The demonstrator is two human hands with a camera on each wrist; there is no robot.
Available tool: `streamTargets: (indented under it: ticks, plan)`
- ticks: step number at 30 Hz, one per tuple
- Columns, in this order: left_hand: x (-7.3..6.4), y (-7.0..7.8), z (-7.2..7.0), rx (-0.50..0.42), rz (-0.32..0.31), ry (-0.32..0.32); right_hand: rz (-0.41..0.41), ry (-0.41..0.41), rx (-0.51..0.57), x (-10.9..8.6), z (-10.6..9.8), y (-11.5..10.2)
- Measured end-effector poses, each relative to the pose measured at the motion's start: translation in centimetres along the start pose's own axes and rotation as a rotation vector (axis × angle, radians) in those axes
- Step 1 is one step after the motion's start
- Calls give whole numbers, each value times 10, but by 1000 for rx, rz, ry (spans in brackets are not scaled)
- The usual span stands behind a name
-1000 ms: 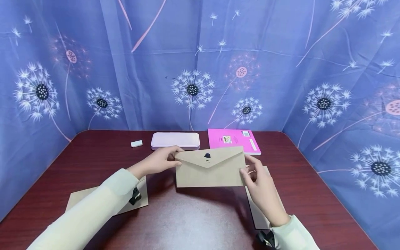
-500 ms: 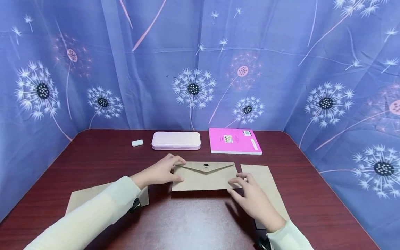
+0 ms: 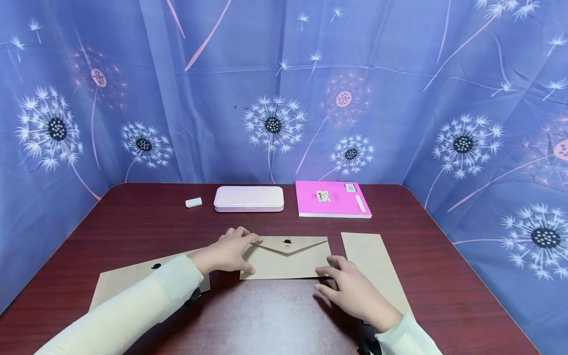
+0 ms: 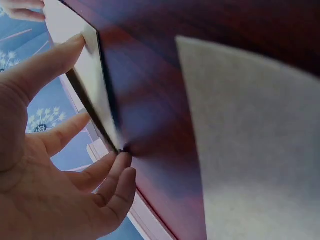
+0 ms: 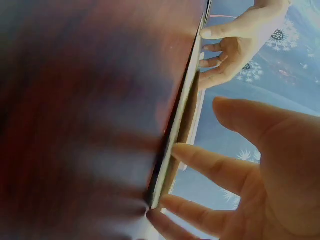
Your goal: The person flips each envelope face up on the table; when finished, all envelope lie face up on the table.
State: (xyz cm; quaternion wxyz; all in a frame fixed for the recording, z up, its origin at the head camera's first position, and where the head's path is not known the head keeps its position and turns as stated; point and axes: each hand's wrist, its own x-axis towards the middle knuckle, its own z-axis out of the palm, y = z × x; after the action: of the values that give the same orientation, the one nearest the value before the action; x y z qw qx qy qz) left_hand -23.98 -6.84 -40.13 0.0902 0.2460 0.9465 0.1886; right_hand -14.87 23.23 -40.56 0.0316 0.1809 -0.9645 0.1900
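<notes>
A kraft-paper envelope (image 3: pixel 284 261), its pointed flap printed with a small black hat, lies at the middle of the table, its near edge seemingly a little raised. At its left end my left hand (image 3: pixel 230 250) spreads thumb and fingers over the short edge; in the left wrist view the thumb (image 4: pixel 70 52) touches the paper. Loosely bent fingertips of my right hand (image 3: pixel 350 288) touch the right end, while the right thumb (image 5: pixel 245 112) stands clear of the paper.
A second envelope (image 3: pixel 120 283) lies partly under my left forearm. Another kraft envelope (image 3: pixel 370 256) lies beside my right hand. Farther back are a white eraser (image 3: pixel 193 202), a pale pink pencil case (image 3: pixel 248 198) and a pink book (image 3: pixel 330 199), before a blue dandelion curtain (image 3: pixel 213 98).
The envelope has come down from upright between both hands to lie on the table. The right hand has loosened from its grip and moved left and down; the left hand has lowered too.
</notes>
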Motion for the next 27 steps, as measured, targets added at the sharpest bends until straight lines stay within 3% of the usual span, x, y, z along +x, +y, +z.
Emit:
streamTargets:
  ticks: [7,11,16,23,27]
  plan:
    - [-1,2,-6,71,26,-24,-15,-26,-51,-3,0,2]
    - [10,9,-14,61,61,21,-26,-5,-50,-8,-6,3]
    - [55,41,-17,0,160,81,-85,43,-117,-25,-24,15]
    - [110,93,1,26,303,-11,-104,62,-155,-54,-39,40]
    - [132,116,13,71,322,-64,-94,93,-168,-70,-41,56]
